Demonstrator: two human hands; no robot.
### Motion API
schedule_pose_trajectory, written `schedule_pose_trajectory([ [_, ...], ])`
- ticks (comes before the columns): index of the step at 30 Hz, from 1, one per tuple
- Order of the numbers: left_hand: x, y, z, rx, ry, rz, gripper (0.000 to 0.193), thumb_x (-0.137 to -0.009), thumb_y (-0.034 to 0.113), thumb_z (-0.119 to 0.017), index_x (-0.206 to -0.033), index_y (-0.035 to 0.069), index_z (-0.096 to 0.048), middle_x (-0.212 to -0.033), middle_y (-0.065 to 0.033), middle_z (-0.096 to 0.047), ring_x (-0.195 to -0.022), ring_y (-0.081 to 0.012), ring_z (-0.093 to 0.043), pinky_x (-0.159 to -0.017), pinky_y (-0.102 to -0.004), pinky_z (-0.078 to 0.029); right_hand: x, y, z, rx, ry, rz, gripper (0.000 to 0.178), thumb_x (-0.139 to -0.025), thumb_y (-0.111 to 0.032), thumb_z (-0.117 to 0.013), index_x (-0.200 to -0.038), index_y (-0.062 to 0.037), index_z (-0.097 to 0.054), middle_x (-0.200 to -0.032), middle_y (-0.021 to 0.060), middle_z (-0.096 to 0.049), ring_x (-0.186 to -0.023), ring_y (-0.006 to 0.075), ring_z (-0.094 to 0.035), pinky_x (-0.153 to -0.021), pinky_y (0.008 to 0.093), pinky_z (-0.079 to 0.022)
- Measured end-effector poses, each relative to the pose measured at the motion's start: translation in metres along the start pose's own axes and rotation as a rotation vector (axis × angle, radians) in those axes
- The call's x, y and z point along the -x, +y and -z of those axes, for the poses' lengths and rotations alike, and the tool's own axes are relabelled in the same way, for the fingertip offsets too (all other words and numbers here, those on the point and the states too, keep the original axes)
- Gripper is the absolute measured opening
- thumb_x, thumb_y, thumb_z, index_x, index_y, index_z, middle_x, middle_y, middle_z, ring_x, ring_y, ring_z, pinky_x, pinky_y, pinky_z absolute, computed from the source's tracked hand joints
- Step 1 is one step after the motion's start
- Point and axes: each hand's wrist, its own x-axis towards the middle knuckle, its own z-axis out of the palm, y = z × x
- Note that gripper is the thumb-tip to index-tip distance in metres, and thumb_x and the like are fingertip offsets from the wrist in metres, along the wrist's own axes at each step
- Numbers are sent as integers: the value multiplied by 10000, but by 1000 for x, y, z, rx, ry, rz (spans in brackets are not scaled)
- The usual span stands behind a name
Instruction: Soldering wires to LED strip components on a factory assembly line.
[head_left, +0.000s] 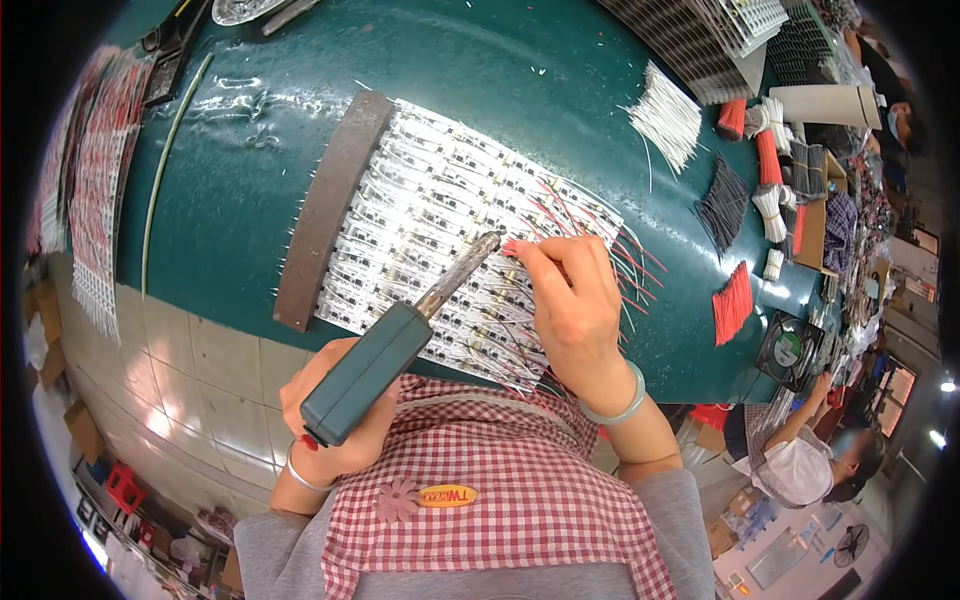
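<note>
My left hand is wrapped round the green handle of a soldering gun. The gun's dark metal barrel slants up to the right, its end close to my right fingertips. Between the thumb and fingers of my right hand is a small bunch of red wires. Both hands are over a white sheet of circuit boards with rows of small black and yellow parts. Loose red, black and white wires stick out from its right side. A brown bar lies along the sheet's left edge.
On the green table, piles of white wires, black wires and red wires lie to the right. A fan stands at the right edge. Wired board sheets hang at the left. Another person sits at right.
</note>
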Motion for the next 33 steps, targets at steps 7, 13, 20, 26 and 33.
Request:
schedule_pose_trajectory([
  [7,-9,3,-5,-27,2,-43,239,-680,-77,-761,-914,-49,-721,-901,-145,-709,-732,-267,-713,-629,-316,-558,0,1,1,-7,-20,12,356,-744,30,-670,-1099,60,-685,-981,125,-605,-876,285,-572,-704,362,-509],
  [13,-9,3,-4,-15,-12,-39,246,-691,-72,-764,-933,-50,-722,-896,-151,-703,-731,-265,-710,-639,-312,-555,-1,0,1,-2,-21,14,354,-747,30,-672,-1099,66,-685,-983,126,-602,-878,284,-571,-702,361,-509],
  [20,13,-3,1,39,42,164,295,-734,-33,-781,-1027,-55,-746,-989,-209,-727,-817,-285,-740,-721,-327,-582,-1,-1,1,15,-18,1,330,-755,39,-689,-1085,56,-684,-971,117,-601,-863,274,-569,-677,354,-504],
  [26,15,-3,0,59,29,207,303,-745,-17,-782,-1044,-56,-748,-1023,-219,-732,-820,-286,-740,-722,-332,-584,0,-2,0,11,-4,-1,322,-757,42,-692,-1079,48,-682,-957,111,-602,-854,270,-567,-679,355,-502],
  [33,12,-7,-4,22,21,126,269,-734,-37,-771,-1001,-52,-744,-994,-197,-730,-776,-277,-733,-683,-319,-574,0,-1,-1,-23,21,10,325,-757,42,-687,-1082,38,-681,-946,116,-604,-842,272,-572,-685,359,-505],
])
